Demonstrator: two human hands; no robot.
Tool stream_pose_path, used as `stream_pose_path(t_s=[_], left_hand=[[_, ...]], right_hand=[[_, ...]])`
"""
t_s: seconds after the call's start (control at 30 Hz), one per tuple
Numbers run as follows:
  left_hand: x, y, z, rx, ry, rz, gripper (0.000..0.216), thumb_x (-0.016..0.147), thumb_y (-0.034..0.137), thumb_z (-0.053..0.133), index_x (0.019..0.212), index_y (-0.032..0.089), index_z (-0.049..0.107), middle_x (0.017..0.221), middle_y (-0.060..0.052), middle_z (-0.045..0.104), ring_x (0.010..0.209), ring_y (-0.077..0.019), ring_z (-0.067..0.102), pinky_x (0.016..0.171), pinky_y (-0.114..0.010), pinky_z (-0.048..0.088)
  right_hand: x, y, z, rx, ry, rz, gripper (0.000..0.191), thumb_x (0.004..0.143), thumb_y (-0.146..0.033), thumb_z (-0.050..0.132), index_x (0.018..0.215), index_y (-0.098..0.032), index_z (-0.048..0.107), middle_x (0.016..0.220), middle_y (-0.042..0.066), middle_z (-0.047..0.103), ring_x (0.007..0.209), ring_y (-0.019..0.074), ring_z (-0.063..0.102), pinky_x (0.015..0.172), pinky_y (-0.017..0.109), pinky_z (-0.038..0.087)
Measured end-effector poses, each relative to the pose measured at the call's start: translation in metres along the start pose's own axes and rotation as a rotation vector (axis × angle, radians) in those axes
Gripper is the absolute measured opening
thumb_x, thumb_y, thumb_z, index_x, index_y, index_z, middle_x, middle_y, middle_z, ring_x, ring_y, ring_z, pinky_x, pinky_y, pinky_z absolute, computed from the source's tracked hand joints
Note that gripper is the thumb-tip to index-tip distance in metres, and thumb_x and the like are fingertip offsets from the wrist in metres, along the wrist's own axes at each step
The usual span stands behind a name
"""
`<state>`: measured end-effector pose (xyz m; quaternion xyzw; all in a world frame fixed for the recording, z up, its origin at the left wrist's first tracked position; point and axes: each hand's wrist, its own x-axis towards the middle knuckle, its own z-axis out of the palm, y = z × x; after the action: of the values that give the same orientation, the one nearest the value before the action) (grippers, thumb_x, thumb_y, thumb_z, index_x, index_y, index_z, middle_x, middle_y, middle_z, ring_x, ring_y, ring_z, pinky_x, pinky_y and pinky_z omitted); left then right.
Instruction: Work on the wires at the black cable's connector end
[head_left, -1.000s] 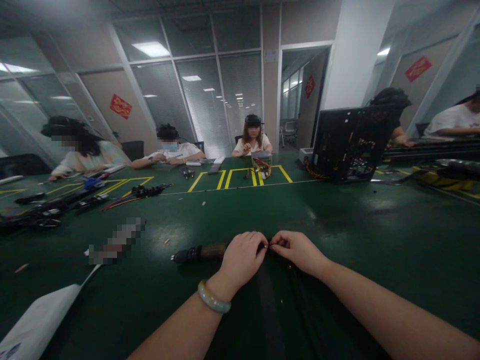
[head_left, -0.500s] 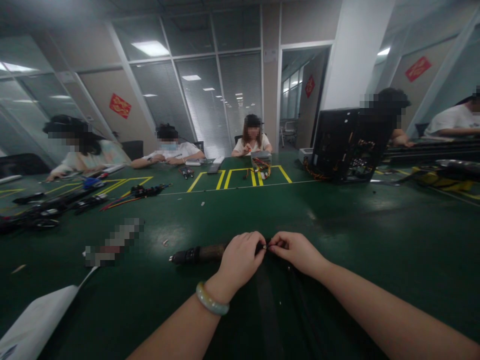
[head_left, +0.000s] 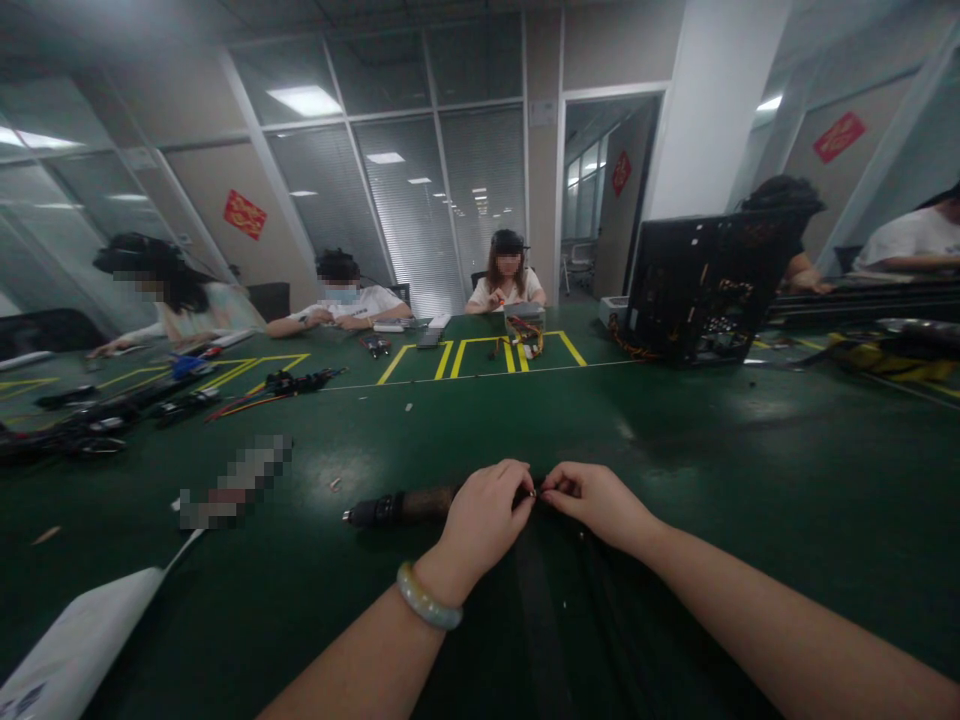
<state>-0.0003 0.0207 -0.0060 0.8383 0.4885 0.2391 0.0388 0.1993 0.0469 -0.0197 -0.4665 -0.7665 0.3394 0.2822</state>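
Note:
A dark cylindrical electric screwdriver lies across the green table, its ringed nose and short metal tip pointing left. My left hand is closed over its right end, thumb and index finger pinched together, a small shiny bit showing at their tips. A pale bangle circles my left wrist. Close by on the right, my right hand is closed in a pinch at that same end, fingertips almost meeting the left ones. Whatever sits between the right fingertips is too small and dark to make out.
Left of me lie a white sheet or bag and a blurred-out flat item. Dark parts and cables are farther left. Across the table stand a wired metal box and a black computer case. Several people sit around the table.
The whole view has shifted slightly to the right. Both hands keep nearly the same pose at the screwdriver's end, the fingertips moving only a little.

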Motion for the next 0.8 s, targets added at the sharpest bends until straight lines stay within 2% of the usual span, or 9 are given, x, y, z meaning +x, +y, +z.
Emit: stream_pose_path(t_s=[0.33, 0.8], left_hand=[[-0.0009, 0.0003, 0.0005, -0.008, 0.011, -0.003, 0.016, 0.083, 0.014, 0.060, 0.096, 0.023, 0.057, 0.101, 0.000, 0.064, 0.096, -0.0195, 0.060, 0.089, -0.036, 0.046], [-0.0010, -0.0005, 0.0003, -0.034, 0.017, 0.020, 0.006, 0.088, 0.020, 0.060, 0.093, 0.023, 0.059, 0.101, 0.001, 0.065, 0.096, -0.0186, 0.059, 0.089, -0.036, 0.045]], right_hand=[[-0.0006, -0.0004, -0.0004, 0.021, 0.001, -0.012, 0.009, 0.086, -0.028, 0.065, 0.091, -0.023, 0.071, 0.080, -0.001, 0.071, 0.072, 0.0159, 0.064, 0.062, 0.024, 0.043], [-0.0002, 0.0005, -0.0005, 0.003, 0.002, 0.000, 0.009, 0.085, -0.027, 0.065, 0.091, -0.023, 0.071, 0.079, -0.001, 0.070, 0.071, 0.0153, 0.063, 0.060, 0.023, 0.042]])
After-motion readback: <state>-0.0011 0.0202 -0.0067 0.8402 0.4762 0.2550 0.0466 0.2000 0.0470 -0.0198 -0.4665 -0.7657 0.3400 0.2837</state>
